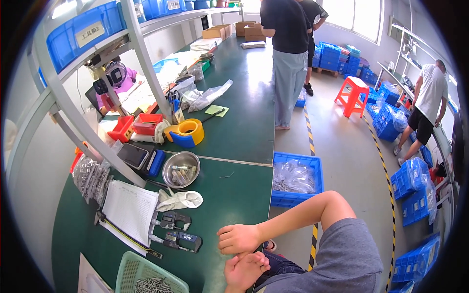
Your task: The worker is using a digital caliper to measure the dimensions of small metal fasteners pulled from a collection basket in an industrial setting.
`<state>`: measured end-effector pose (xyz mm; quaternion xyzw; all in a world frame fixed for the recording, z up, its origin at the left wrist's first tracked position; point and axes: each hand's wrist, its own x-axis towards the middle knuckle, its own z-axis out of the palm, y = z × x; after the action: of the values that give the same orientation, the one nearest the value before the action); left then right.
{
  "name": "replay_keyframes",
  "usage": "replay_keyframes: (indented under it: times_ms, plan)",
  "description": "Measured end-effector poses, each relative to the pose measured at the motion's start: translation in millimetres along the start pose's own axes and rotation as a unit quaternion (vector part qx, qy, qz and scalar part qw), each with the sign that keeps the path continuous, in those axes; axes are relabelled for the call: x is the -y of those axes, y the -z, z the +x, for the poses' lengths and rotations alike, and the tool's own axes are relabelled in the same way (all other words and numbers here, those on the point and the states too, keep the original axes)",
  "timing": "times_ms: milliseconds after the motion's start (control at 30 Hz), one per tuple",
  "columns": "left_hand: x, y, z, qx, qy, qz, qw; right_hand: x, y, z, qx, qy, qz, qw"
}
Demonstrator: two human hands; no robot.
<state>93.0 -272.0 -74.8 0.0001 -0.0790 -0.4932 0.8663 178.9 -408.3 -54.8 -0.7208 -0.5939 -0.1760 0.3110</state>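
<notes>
My right hand (239, 238), palm down with loosely bent fingers, is over the green table's near edge; I see nothing in it. Just below it my left hand (244, 271) is turned palm up, its fingers a little curled and apart, and it is empty. The two hands are close together, perhaps touching. Left of them on the table lie two digital micrometers, one dark (175, 220) and one just below it (181, 241). A green plastic basket (128, 266) with many small metal pins stands at the lower left.
A printed sheet (128, 207) lies under a long yellow-black measuring tool (131, 237). Beyond are a white glove (181, 199), a metal bowl (181, 169) with small parts, and a tape dispenser (188, 133). A blue crate (318, 178) stands beside the table; other people stand farther off.
</notes>
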Motion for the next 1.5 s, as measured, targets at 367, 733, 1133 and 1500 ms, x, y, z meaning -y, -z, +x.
replay_keyframes:
  times_ms: [367,733,1133,1500]
  plan:
    - [-6,-10,-1,-0.136,-0.055,0.054,0.988,2,-2,-1,0.057,-0.037,-0.02,0.998]
    - [-8,4,6,-0.099,-0.047,0.011,0.994,-2,-3,1,0.055,-0.061,-0.101,0.991]
    - [17,-26,-41,-0.196,-0.087,0.494,0.842,10,7,1,0.041,-0.27,-0.23,0.934]
    - [12,-30,-176,-0.144,-0.301,0.209,0.919,15,13,6,0.081,-0.304,-0.229,0.921]
